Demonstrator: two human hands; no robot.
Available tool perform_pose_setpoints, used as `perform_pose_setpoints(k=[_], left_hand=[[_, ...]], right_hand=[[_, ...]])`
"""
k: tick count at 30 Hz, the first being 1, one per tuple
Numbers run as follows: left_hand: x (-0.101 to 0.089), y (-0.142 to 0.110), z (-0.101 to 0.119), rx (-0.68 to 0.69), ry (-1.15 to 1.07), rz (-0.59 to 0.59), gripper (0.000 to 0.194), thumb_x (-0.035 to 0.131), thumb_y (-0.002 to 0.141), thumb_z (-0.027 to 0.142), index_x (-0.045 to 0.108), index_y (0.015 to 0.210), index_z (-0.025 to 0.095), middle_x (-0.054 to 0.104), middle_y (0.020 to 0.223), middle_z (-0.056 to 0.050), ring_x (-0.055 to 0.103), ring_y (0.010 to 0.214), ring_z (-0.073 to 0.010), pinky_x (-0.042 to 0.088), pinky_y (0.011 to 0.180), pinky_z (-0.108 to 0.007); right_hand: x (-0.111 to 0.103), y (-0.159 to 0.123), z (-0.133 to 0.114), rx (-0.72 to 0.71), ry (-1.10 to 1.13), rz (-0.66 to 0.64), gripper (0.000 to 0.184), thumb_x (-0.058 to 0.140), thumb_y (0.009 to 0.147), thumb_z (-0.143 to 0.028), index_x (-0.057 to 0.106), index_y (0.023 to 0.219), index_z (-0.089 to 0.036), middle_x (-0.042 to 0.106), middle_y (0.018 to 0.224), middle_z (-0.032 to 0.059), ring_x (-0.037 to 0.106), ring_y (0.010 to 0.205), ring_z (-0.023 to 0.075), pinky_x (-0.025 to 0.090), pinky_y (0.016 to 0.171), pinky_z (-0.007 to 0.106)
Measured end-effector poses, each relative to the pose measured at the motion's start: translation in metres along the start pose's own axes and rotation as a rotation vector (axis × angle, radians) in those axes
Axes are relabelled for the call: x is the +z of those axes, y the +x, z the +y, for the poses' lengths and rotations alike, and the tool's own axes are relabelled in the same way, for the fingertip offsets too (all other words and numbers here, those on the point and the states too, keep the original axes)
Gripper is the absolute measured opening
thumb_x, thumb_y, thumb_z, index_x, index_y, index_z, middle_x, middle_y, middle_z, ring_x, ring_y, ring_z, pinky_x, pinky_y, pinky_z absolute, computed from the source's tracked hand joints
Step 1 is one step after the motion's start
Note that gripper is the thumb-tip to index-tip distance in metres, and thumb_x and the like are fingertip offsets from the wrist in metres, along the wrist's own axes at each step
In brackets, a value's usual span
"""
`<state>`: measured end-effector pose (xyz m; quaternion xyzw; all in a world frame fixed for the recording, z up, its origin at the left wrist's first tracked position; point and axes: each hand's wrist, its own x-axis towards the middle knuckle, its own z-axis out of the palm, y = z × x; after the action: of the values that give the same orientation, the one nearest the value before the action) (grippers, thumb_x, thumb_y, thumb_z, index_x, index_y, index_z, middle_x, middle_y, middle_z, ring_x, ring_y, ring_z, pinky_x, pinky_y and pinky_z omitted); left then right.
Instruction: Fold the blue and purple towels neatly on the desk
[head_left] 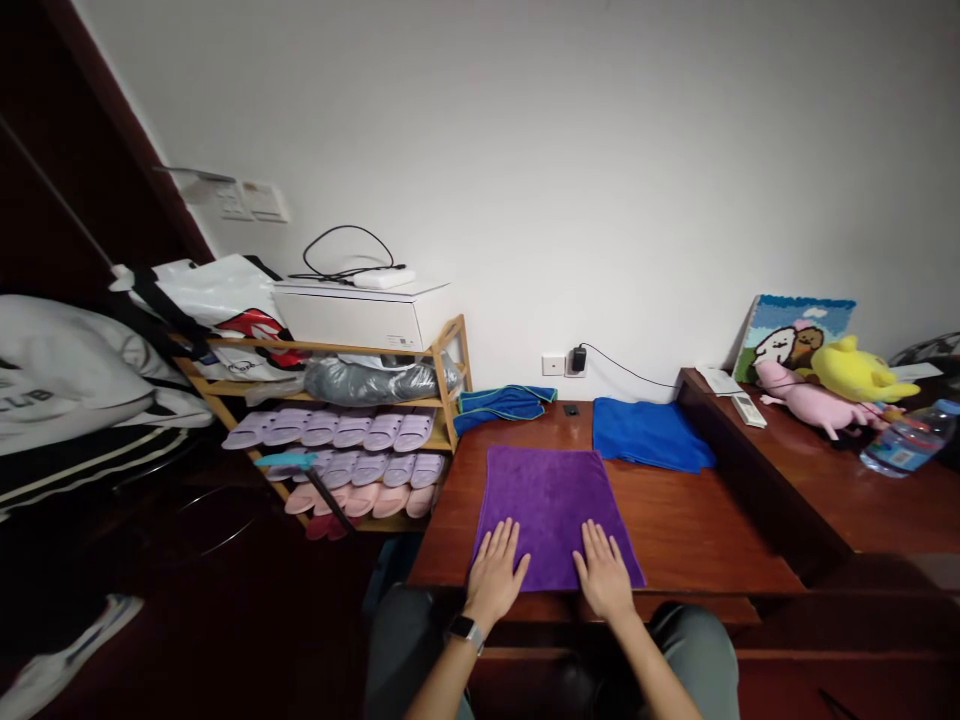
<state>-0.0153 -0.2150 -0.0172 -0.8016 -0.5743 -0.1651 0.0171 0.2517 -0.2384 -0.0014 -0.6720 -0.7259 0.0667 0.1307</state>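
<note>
A purple towel (551, 500) lies spread flat on the brown wooden desk (697, 540), its near edge close to the desk's front edge. My left hand (497, 568) rests palm down on the towel's near left part, fingers stretched out. On the near right part lies my right hand (602, 568), also flat with the fingers extended. Neither hand grips anything. Behind the towel to the right is a folded blue cloth (649, 432). Toward the back left sits a crumpled blue cloth with green edging (504, 403).
Left of the desk stands a wooden rack (450, 400) with several slippers (352, 430) and a white box (360, 312) on top. A raised desk section (810, 480) at right bears plush toys (855, 370) and a plastic bottle (911, 440). A charger (578, 359) sits in the wall.
</note>
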Motion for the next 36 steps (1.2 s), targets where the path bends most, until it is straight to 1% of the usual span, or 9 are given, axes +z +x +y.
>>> perform_pose_setpoints(k=[3,5,11,16,20,22,25,31,36], left_hand=[[-0.007,-0.014,-0.023,-0.106,0.026,0.023,0.067,0.038,0.11,0.05,0.046,0.166,0.014,0.044,0.172,-0.017,0.043,0.16,-0.0333,0.036,0.131,-0.057],[-0.012,-0.017,-0.028,-0.144,0.037,0.026,0.066,0.037,0.11,0.049,0.049,0.165,0.014,0.047,0.17,-0.018,0.044,0.159,-0.0341,0.035,0.131,-0.059],[-0.026,0.005,-0.014,-0.055,-0.038,0.067,0.064,0.034,0.112,0.05,0.051,0.163,0.016,0.052,0.168,-0.014,0.047,0.158,-0.031,0.04,0.13,-0.054],[-0.024,0.071,0.0,0.071,-0.118,0.115,0.057,0.034,0.113,0.043,0.056,0.16,0.019,0.057,0.165,-0.011,0.05,0.155,-0.0278,0.043,0.129,-0.05],[-0.004,0.149,0.01,0.104,-0.138,0.033,0.052,0.036,0.111,0.033,0.062,0.154,0.019,0.062,0.16,-0.012,0.055,0.151,-0.0264,0.044,0.128,-0.047],[0.01,0.179,0.008,0.088,-0.118,-0.002,0.053,0.038,0.11,0.032,0.059,0.157,0.019,0.059,0.163,-0.013,0.051,0.155,-0.0273,0.04,0.13,-0.049],[0.028,0.198,-0.018,0.057,-0.071,-0.053,0.056,0.038,0.111,0.04,0.052,0.163,0.022,0.051,0.169,-0.012,0.044,0.159,-0.0307,0.035,0.132,-0.056],[0.036,0.181,-0.095,-0.016,-0.018,-0.074,0.068,0.036,0.111,0.057,0.042,0.169,0.022,0.042,0.174,-0.012,0.035,0.164,-0.0308,0.028,0.134,-0.056],[0.016,0.182,-0.094,-0.049,-0.018,-0.068,0.064,0.041,0.111,0.051,0.046,0.167,0.021,0.046,0.172,-0.014,0.039,0.162,-0.0307,0.03,0.134,-0.056]], right_hand=[[-0.002,-0.011,0.034,0.086,-0.021,-0.004,0.071,0.032,0.11,-0.049,0.04,0.169,-0.011,0.03,0.176,0.012,0.029,0.165,0.0284,0.025,0.136,0.051],[-0.004,-0.013,0.042,0.108,-0.011,-0.008,0.072,0.033,0.109,-0.05,0.042,0.168,-0.009,0.032,0.175,0.0136,0.03,0.165,0.0299,0.027,0.135,0.052],[-0.016,0.009,0.023,0.1,0.069,0.093,0.071,0.025,0.111,-0.051,0.049,0.165,-0.012,0.042,0.172,0.0128,0.038,0.162,0.0306,0.029,0.134,0.054],[-0.032,0.068,-0.011,0.03,0.078,0.076,0.069,0.022,0.112,-0.045,0.043,0.168,-0.01,0.038,0.175,0.0124,0.031,0.165,0.0275,0.023,0.136,0.049],[-0.03,0.137,-0.043,0.008,0.072,-0.022,0.067,0.025,0.111,-0.038,0.038,0.169,-0.01,0.035,0.176,0.0123,0.028,0.166,0.025,0.022,0.136,0.045],[-0.023,0.167,-0.046,0.01,0.058,-0.075,0.067,0.026,0.11,-0.039,0.037,0.17,-0.01,0.033,0.177,0.012,0.026,0.167,0.0243,0.02,0.136,0.044],[-0.013,0.196,-0.022,0.035,0.013,-0.11,0.069,0.027,0.11,-0.044,0.035,0.171,-0.012,0.03,0.178,0.0113,0.025,0.167,0.0245,0.017,0.137,0.046],[-0.004,0.196,0.061,0.184,-0.07,-0.072,0.072,0.021,0.111,-0.048,0.027,0.174,-0.014,0.021,0.181,0.008,0.018,0.169,0.0212,0.014,0.137,0.046],[-0.011,0.193,0.062,0.16,0.019,-0.059,0.072,0.024,0.11,-0.048,0.034,0.171,-0.012,0.026,0.18,0.0115,0.02,0.169,0.0241,0.015,0.137,0.052]])
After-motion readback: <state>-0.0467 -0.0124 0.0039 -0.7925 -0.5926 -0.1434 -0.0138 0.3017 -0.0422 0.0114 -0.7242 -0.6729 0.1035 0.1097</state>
